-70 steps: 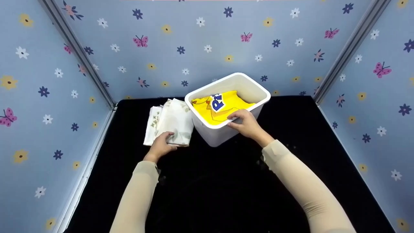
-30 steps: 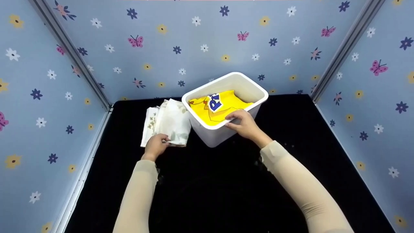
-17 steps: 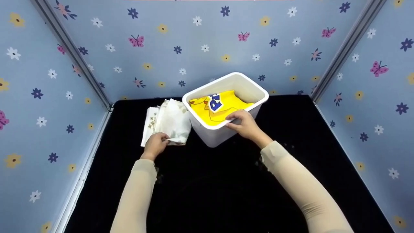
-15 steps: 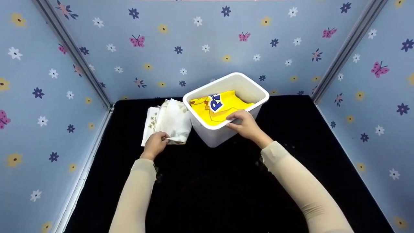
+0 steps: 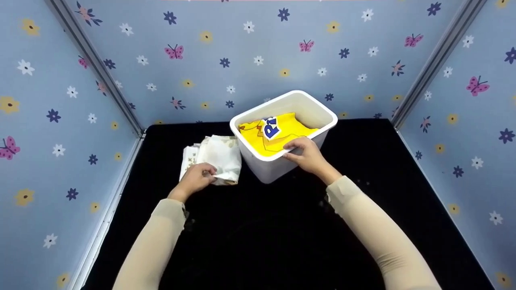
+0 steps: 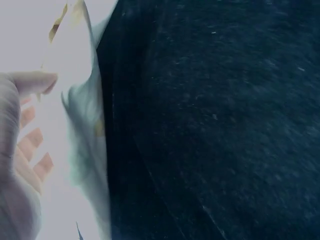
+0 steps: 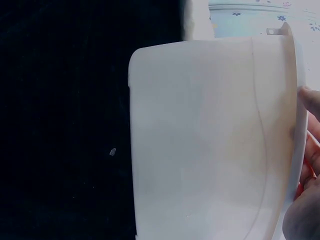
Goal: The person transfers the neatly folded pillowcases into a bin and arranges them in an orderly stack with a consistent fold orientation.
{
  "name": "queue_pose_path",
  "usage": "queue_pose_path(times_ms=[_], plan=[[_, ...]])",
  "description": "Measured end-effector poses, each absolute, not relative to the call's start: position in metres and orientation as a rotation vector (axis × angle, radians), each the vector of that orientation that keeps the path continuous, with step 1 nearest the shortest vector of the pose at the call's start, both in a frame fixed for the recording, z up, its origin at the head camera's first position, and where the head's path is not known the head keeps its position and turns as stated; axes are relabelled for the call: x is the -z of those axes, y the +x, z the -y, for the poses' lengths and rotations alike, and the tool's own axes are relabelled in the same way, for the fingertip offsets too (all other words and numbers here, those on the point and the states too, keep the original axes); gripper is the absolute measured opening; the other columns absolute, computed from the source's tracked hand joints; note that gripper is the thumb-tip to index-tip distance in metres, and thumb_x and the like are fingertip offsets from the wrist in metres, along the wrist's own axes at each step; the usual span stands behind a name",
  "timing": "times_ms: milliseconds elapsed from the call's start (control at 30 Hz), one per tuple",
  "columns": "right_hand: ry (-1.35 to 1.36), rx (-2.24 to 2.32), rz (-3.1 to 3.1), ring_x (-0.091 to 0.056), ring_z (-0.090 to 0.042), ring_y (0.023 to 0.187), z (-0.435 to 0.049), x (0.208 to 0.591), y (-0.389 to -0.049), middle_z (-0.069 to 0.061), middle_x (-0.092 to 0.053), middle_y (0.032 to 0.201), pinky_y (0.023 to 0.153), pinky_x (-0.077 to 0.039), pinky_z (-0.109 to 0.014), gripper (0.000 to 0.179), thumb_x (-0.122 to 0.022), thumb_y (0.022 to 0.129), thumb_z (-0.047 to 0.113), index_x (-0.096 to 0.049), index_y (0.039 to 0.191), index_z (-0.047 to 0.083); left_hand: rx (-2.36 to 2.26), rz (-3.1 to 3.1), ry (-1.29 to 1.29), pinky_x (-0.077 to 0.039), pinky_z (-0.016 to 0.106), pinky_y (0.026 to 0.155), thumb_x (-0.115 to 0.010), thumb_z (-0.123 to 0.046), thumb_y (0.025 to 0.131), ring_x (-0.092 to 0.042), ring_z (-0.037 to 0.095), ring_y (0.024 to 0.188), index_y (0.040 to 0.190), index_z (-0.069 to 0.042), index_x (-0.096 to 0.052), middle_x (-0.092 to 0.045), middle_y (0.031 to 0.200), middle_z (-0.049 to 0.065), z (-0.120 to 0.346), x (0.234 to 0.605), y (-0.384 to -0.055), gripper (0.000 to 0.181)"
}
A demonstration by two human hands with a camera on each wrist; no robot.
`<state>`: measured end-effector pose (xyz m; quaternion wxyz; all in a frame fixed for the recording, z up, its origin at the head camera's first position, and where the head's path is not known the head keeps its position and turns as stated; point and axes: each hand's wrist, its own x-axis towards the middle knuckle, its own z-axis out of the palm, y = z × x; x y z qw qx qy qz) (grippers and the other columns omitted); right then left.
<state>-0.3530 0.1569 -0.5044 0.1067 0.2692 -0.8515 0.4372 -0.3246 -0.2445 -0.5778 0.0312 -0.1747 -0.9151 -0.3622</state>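
Note:
A folded white cloth (image 5: 225, 155) with a pale leaf print lies left of the white plastic bin (image 5: 264, 171). My left hand (image 5: 195, 178) pinches its near edge between thumb and fingers. In the left wrist view, the thumb (image 6: 37, 82) rests over the cloth (image 6: 82, 145), with the other fingers behind. Part of the pile with a small brown flower print shows at the left. My right hand (image 5: 308, 155) grips the bin's near rim, fingers over the edge and thumb outside. Inside the bin is a yellow cloth (image 5: 288, 127) with blue lettering and cartoon lines.
A black table covering (image 5: 274, 233) lies under everything. The bin stands close to the back wall (image 5: 266, 48), which has flowers and butterflies. Patterned side walls (image 5: 40, 161) and metal corner posts bound the table left and right.
My left hand has closed on the white cloth's near edge. The cloth's far edge has drawn nearer to me, and the left forearm has swung outward. The right hand keeps its hold on the bin.

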Motion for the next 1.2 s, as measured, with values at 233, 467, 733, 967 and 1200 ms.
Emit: queue_pose_path(times_ms=[233, 467, 733, 967, 1200], plan=[[0.795, -1.295, 2.498, -0.06, -0.025, 0.098, -0.158, 0.505, -0.353, -0.008, -0.071, 0.098, 0.093, -0.043, -0.039, 0.022, -0.081, 0.081, 0.017, -0.075, 0.098, 0.005, 1.159, 2.867, -0.693, -0.051, 0.042, 0.085, -0.071, -0.007, 0.078, -0.065, 0.024, 0.094, 0.075, -0.013, -0.068, -0.072, 0.104, 0.005, 0.241, 0.575, -0.302, 0.008], [0.793, -1.296, 2.505, -0.059, -0.025, 0.099, -0.158, 0.505, -0.353, -0.008, -0.071, 0.098, 0.094, -0.043, -0.04, 0.022, -0.081, 0.081, 0.017, -0.075, 0.098, 0.005, 1.271, 2.849, -0.707, -0.051, 0.04, 0.085, -0.07, -0.006, 0.078, -0.065, 0.023, 0.097, 0.077, -0.011, -0.069, -0.072, 0.102, 0.005, 0.247, 0.583, -0.287, 0.005], [0.784, -1.314, 2.522, -0.059, -0.025, 0.1, -0.158, 0.504, -0.353, -0.008, -0.071, 0.099, 0.096, -0.042, -0.04, 0.022, -0.081, 0.081, 0.018, -0.075, 0.099, 0.006, 1.161, 2.892, -0.635, -0.048, 0.034, 0.075, -0.075, -0.013, 0.081, -0.058, 0.015, 0.078, 0.084, -0.013, -0.073, -0.072, 0.094, 0.0, 0.249, 0.606, -0.278, 0.004], [0.78, -1.298, 2.529, -0.059, -0.025, 0.101, -0.157, 0.503, -0.353, -0.008, -0.071, 0.099, 0.097, -0.042, -0.041, 0.022, -0.081, 0.082, 0.019, -0.075, 0.099, 0.006, 1.244, 2.975, -0.534, -0.052, 0.042, 0.084, -0.079, -0.03, 0.082, -0.065, 0.021, 0.086, 0.095, -0.013, -0.074, -0.072, 0.098, 0.003, 0.249, 0.605, -0.279, 0.022], [0.787, -1.287, 2.517, -0.059, -0.026, 0.1, -0.157, 0.504, -0.352, -0.009, -0.071, 0.099, 0.096, -0.042, -0.041, 0.023, -0.081, 0.081, 0.018, -0.075, 0.099, 0.005, 1.32, 2.901, -0.36, -0.053, 0.049, 0.091, -0.076, -0.03, 0.086, -0.066, 0.034, 0.104, 0.109, -0.007, -0.071, -0.069, 0.112, 0.01, 0.255, 0.602, -0.287, 0.033]])
